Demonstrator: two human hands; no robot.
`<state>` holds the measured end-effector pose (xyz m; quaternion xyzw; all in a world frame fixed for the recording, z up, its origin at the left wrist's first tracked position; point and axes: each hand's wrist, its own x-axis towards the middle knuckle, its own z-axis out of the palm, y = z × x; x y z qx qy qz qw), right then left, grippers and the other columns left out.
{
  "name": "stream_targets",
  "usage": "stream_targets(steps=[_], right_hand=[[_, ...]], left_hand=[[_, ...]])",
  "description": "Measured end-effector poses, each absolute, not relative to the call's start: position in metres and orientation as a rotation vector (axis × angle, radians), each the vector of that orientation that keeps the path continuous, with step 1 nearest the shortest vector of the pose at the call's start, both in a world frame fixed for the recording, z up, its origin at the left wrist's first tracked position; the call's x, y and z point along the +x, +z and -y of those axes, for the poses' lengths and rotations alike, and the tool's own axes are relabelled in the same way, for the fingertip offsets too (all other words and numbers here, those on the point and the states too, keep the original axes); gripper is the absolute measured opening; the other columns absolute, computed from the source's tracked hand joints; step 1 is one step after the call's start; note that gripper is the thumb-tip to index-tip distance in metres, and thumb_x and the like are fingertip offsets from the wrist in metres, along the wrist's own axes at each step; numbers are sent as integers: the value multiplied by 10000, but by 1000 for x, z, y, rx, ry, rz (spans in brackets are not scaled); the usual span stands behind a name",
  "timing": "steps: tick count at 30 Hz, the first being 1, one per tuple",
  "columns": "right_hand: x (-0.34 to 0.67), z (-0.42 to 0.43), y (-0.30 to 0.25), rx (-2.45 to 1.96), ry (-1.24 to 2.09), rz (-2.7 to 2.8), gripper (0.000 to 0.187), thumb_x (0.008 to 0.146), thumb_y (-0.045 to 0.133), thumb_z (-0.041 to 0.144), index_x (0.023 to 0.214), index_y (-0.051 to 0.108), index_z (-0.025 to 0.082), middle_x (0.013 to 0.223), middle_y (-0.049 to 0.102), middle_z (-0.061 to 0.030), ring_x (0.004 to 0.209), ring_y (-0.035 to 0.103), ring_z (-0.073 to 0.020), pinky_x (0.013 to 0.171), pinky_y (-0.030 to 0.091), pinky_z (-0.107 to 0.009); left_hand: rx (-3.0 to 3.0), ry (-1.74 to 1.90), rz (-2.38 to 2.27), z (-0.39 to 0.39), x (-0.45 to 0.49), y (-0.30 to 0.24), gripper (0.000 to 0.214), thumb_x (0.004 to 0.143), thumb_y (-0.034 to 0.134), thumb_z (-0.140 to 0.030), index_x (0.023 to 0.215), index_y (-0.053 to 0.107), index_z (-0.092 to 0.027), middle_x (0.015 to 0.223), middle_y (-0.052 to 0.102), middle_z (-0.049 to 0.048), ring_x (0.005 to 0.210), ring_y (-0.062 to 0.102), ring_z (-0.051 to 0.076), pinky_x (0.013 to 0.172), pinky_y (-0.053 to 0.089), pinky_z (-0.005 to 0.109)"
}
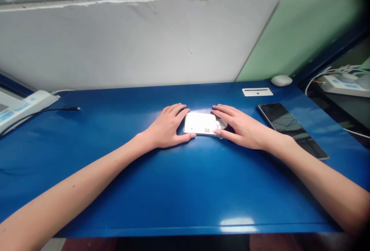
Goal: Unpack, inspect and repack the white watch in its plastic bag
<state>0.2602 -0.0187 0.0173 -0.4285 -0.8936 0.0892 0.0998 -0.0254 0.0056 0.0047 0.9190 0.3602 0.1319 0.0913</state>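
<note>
A small flat packet lies on the blue table between my hands. Its face is bright white with glare and a small dark square mark, and its right end looks clear and shiny. My left hand rests at the packet's left end, fingers stretched out, the thumb along the near left corner. On the other side, my right hand has its fingers spread, with the thumb tip at the packet's near right corner. Neither hand is wrapped around the packet. What is printed on it is too washed out to read.
Right of my right hand lies a dark smartphone. Behind it are a white card with a dark slot and a white rounded case. A power strip and black cable are at left. A wall panel borders the table's back.
</note>
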Motion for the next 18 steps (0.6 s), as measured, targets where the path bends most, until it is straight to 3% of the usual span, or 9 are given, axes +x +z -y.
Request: stream_targets(steps=[5,18], right_hand=[[258,20,16,-1290,225,2668,676,965,426,526,1430,473,37,1508,432,-248,1406,392,-387,1109,397,-575],[257,21,10,-1263,175,2659,648,970,425,511,1432,470,58,1498,448,-245,1403,398,-386,1111,392,-578]], left_hand=[[2757,359,-1094,-5,-25,6,786,881,518,-651,1427,427,-93,1491,424,223,1403,362,381,1148,301,540],[2773,350,-1099,-5,-25,5,790,887,514,-640,1434,423,-77,1494,421,229,1403,364,381,1149,302,539]])
